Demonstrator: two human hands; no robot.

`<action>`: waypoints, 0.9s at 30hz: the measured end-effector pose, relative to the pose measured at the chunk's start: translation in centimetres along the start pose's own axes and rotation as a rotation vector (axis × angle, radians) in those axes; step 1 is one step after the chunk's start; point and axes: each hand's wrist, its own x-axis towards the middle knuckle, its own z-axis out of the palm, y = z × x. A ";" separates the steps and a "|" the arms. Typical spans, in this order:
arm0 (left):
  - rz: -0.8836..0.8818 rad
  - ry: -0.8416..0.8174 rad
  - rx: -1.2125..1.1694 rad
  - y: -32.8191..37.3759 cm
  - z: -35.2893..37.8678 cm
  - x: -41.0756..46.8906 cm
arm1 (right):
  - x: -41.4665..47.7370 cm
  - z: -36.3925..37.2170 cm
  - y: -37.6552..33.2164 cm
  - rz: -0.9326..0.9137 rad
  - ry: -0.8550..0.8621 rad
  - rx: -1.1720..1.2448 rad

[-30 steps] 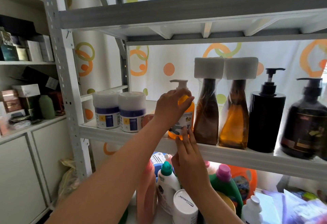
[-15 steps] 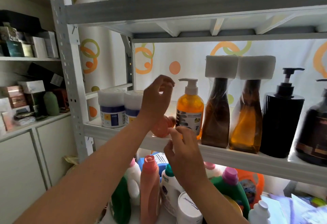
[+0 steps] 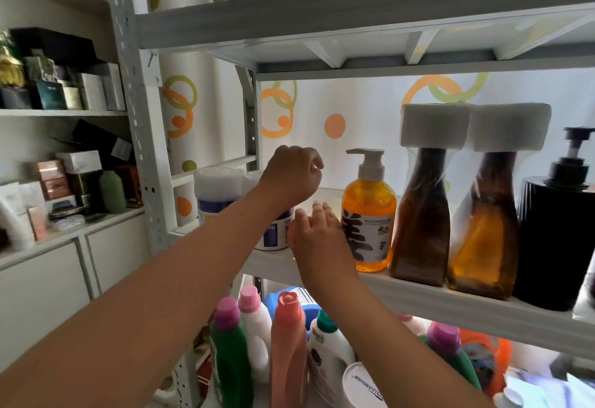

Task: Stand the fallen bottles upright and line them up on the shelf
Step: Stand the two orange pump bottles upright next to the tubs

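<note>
A grey metal shelf (image 3: 418, 298) crosses my view at chest height. On it, from the right, stand a black pump bottle (image 3: 553, 240), two brown bottles (image 3: 421, 221) with white foam caps, and an orange soap bottle (image 3: 370, 214), all upright in a row. Two white tubs (image 3: 215, 195) sit further left. Both hands hover in the gap between tubs and soap. I judge I am mid-task and after something lying there, but the hands hide it. Next I should reach in without nudging the soap. My left hand (image 3: 289, 176) is raised, fingers curled with nothing seen in them. My right hand (image 3: 317, 243) sits just beside the soap, fingers (image 3: 322, 211) straight and slightly apart, holding nothing.
</note>
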 end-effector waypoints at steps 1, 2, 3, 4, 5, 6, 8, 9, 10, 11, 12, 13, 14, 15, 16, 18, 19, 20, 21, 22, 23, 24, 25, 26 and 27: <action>0.027 0.006 0.065 0.1 0.0 0.5 | -0.1 0.1 0.0 -0.012 -0.016 -0.012; 0.043 0.007 0.102 0.2 0.0 0.9 | -0.2 0.2 0.1 -0.016 -0.024 -0.017; 0.045 -0.005 0.098 0.2 0.0 1.3 | -0.3 0.2 0.2 -0.014 -0.025 -0.016; 0.033 -0.021 0.054 0.4 0.0 1.5 | -0.4 0.2 0.2 -0.014 -0.022 -0.013; 0.013 -0.036 0.006 0.5 0.0 1.6 | -0.4 0.2 0.2 -0.014 -0.016 -0.010; -0.004 -0.048 -0.026 0.7 0.2 1.7 | -0.4 0.3 0.2 -0.015 -0.011 -0.003; -0.031 -0.085 -0.023 0.8 0.8 1.8 | -0.4 0.4 0.2 -0.018 0.001 0.013; -0.041 -0.108 -0.003 0.8 1.1 1.9 | -0.3 0.5 0.2 -0.024 0.005 0.016; -0.052 -0.136 0.019 0.7 1.4 2.0 | -0.2 0.6 0.2 -0.030 0.005 0.016; -0.057 -0.164 0.038 0.7 1.6 2.1 | -0.2 0.8 0.3 -0.035 0.007 0.018; -0.058 -0.189 0.056 0.6 1.8 2.3 | -0.3 0.9 0.4 -0.038 0.012 0.025; -0.052 -0.206 0.083 0.6 2.0 2.6 | -0.4 1.0 0.4 -0.040 0.025 0.033; -0.043 -0.222 0.122 0.6 2.2 2.8 | -0.5 1.1 0.5 -0.046 0.047 0.038; -0.038 -0.240 0.165 0.6 2.3 3.1 | -0.6 1.2 0.6 -0.052 0.072 0.033; -0.038 -0.266 0.203 0.6 2.4 3.4 | -0.7 1.5 0.7 -0.058 0.101 0.025; -0.047 -0.351 0.248 0.5 2.5 4.0 | -0.9 1.8 0.9 -0.075 0.155 0.023; -0.056 -0.406 0.258 0.5 2.4 4.2 | -0.9 1.9 0.9 -0.090 0.170 0.017; -0.064 -0.459 0.264 0.5 2.4 4.4 | -0.9 1.9 0.9 -0.105 0.184 0.001; -0.071 -0.505 0.267 0.6 2.4 4.4 | -1.0 2.0 0.9 -0.114 0.194 -0.018; -0.076 -0.541 0.269 0.6 2.5 4.4 | -1.1 2.0 0.9 -0.119 0.201 -0.035; -0.078 -0.568 0.272 0.6 2.6 4.4 | -1.1 2.1 0.9 -0.120 0.204 -0.047; -0.075 -0.583 0.275 0.6 2.6 4.4 | -1.3 2.1 1.0 -0.121 0.204 -0.053; -0.069 -0.585 0.275 0.7 2.6 4.3 | -1.4 2.1 0.9 -0.124 0.200 -0.055; -0.062 -0.579 0.273 0.7 2.5 4.2 | -1.5 2.0 1.0 -0.130 0.201 -0.056; -0.051 -0.572 0.271 0.8 2.3 4.1 | -1.5 2.0 1.0 -0.134 0.205 -0.054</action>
